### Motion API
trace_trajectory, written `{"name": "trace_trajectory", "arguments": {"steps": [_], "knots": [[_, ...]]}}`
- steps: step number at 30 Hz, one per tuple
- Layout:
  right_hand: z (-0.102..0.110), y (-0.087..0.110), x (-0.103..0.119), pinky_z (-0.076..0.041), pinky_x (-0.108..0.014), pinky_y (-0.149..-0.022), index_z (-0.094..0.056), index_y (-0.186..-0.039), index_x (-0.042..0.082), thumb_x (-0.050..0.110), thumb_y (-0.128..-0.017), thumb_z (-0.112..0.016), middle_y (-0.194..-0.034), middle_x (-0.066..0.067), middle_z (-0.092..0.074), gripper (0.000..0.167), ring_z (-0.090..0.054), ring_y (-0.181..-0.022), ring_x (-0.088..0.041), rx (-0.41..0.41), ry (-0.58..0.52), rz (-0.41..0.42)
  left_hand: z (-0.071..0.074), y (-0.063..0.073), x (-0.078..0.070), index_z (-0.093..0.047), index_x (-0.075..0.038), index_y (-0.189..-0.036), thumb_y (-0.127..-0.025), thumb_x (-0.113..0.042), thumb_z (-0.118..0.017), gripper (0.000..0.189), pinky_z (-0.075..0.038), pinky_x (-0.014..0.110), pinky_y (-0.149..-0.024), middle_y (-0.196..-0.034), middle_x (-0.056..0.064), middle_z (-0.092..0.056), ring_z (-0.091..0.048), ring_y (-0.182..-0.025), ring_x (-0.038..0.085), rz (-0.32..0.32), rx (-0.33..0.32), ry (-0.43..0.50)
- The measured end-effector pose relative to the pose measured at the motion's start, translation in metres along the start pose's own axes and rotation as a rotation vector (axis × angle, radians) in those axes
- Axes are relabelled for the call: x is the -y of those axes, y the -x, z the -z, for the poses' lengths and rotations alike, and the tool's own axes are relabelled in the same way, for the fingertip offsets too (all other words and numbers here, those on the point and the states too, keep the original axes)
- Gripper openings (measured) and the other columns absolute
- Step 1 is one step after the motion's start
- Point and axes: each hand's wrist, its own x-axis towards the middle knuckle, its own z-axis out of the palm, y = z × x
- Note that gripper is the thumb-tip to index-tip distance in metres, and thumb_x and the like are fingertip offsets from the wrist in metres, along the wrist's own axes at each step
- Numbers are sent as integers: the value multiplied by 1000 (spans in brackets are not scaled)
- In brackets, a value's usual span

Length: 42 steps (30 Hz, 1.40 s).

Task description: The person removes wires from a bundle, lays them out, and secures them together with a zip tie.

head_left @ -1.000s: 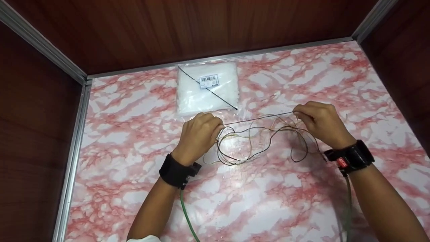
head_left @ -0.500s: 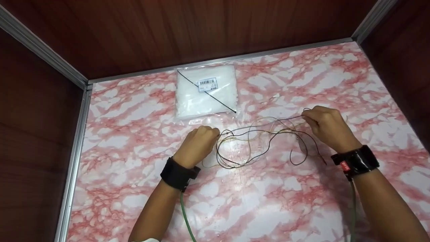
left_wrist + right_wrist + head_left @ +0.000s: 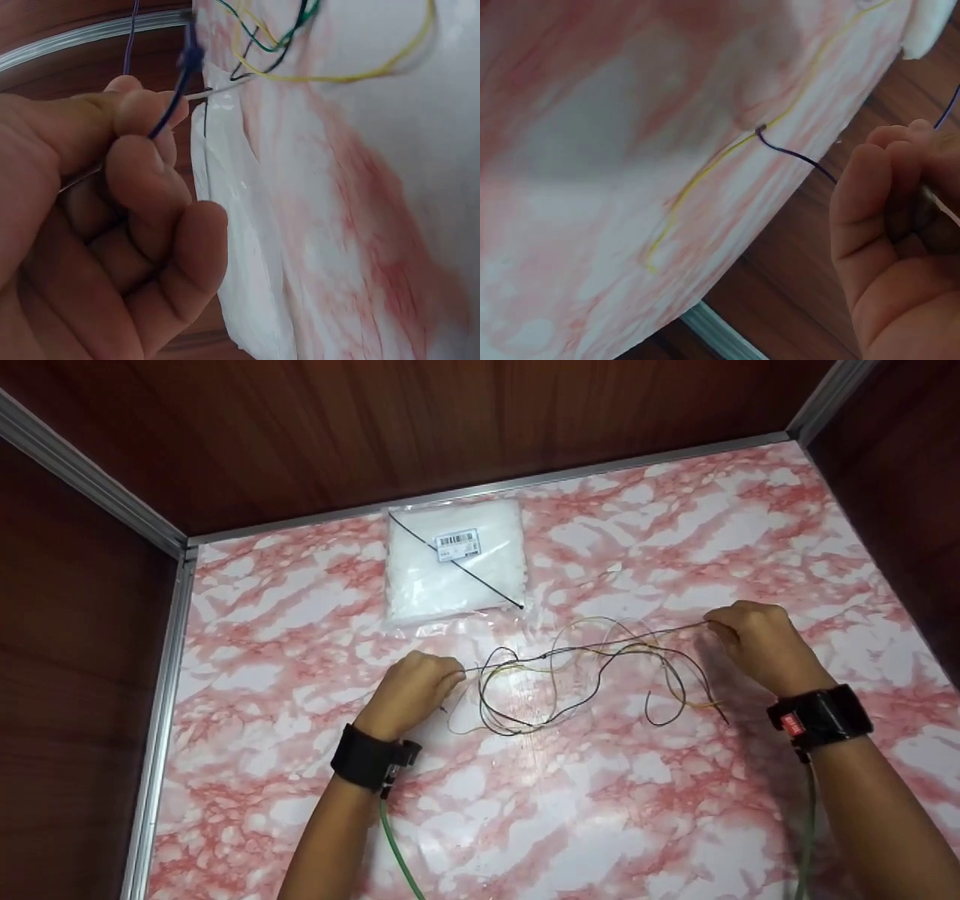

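A thin purple wire (image 3: 660, 631) runs nearly straight between my two hands. My left hand (image 3: 412, 694) pinches one end between thumb and index finger; in the left wrist view a purple wire (image 3: 178, 94) with a knot-like lump and a whitish strand (image 3: 217, 91) pass by the fingertips. Further right, my right hand (image 3: 765, 649) pinches the other end, its fingers curled. A purple wire (image 3: 795, 154) leads from it towards a yellow wire (image 3: 697, 178). Beneath the stretched strand, a loose tangle of black, yellow and green wires (image 3: 598, 684) lies on the table.
Behind the wires lies a clear plastic bag (image 3: 420, 592) with white contents and a barcode label (image 3: 457, 545). A black cable tie (image 3: 484, 580) crosses it diagonally. Dark wooden panels (image 3: 465, 427) enclose the pink marbled table (image 3: 300, 840) at back and sides.
My hands have moved apart, the left one leftward and towards me, the right one rightward. The strand between them sagged midway and is now drawn out longer.
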Motion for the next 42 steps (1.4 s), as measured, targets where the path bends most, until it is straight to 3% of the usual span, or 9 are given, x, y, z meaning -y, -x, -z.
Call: {"name": "trace_trajectory", "arguments": {"steps": [3,6,10,13,25,35,42], "knots": [[-2,3,-2,-47,-35,-57,-69,-92,3,-6,-87,-66,-74,-7,-65,10,-59,-63,-17,31,2,-49,-4,2,1,-68,-17,-84,-90,-21,-70,8,-44,31,-55,-68,-8,-58,-52,-60,9,34,-25,-73],[-4,4,-1,-41,-33,-55,-64,-88,7,-5,-87,-66,-69,-3,-57,12,-48,-59,-15,61,12,-87,-11,2,1,-62,-17,-79,-88,-20,-72,13,-45,34,-54,-68,-4,-58,-54,-61,12,10,-26,-155],[-10,1,3,-37,-33,-56,-62,-82,9,-4,-85,-67,-66,-2,-48,14,-41,-59,-16,84,22,-70,-19,-2,2,-54,-16,-66,-85,-14,-72,26,-44,34,-49,-63,-1,-50,-54,-59,16,-45,-18,-273],[-14,-3,6,-37,-33,-55,-58,-77,9,-2,-83,-70,-65,-2,-45,17,-40,-58,-16,98,32,-42,-22,-4,5,-53,-17,-63,-82,-11,-72,28,-43,34,-48,-61,-1,-48,-54,-57,17,-46,-31,-315],[-18,-2,-2,-42,-37,-57,-65,-84,8,-1,-86,-69,-71,-5,-54,10,-49,-63,-18,121,27,-101,-26,0,18,-54,-20,-66,-85,-15,-69,25,-42,33,-50,-63,-5,-48,-50,-60,13,35,19,-220],[-30,-8,-2,-42,-37,-56,-63,-79,8,0,-86,-68,-70,-6,-54,12,-52,-63,-20,152,67,-41,-23,7,22,-56,-19,-66,-85,-13,-69,23,-43,33,-51,-64,-4,-47,-51,-61,14,28,-3,-228],[-36,-13,-1,-46,-44,-59,-66,-82,7,2,-82,-73,-79,-9,-55,8,-56,-73,-26,180,66,-38,-24,11,29,-64,-16,-72,-85,-14,-71,15,-46,33,-53,-68,-3,-54,-55,-64,14,26,-27,-233]]}}
